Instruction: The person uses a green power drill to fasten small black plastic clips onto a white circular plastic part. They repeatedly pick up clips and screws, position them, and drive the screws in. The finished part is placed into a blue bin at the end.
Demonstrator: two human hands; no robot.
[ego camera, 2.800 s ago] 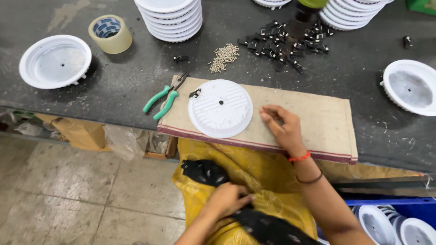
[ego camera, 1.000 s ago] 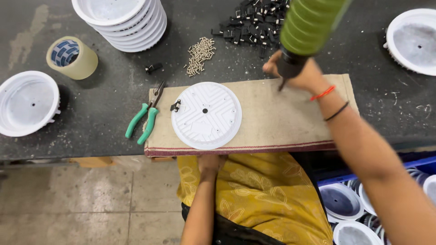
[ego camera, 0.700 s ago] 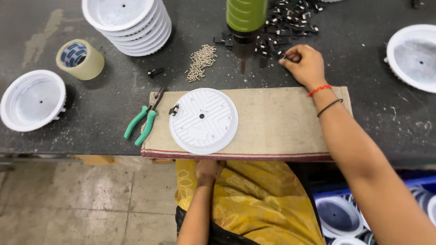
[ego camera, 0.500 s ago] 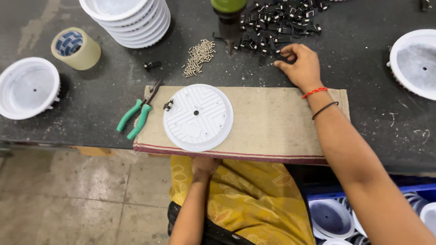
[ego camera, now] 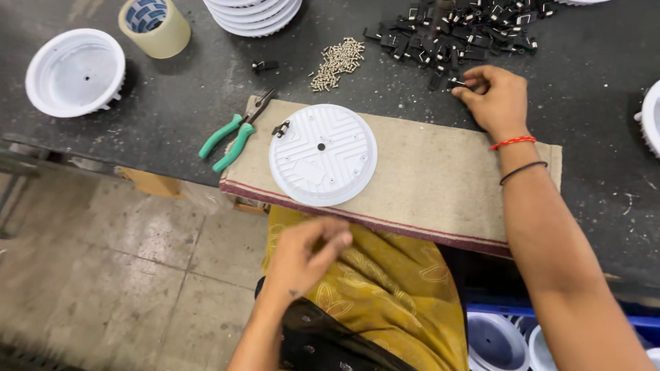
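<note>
At the workbench's left edge sits one white round housing, open side up, nothing inside. Beside it stands one tape roll, then one stack of white housings at the far edge. One pair of green pliers lies at the mat's left corner. One white round cover rests on the mat. The left hand hangs loosely curled below the near edge, holding nothing visible. One screw heap lies beyond. The right hand pinches a black clip at the clip pile's near edge.
</note>
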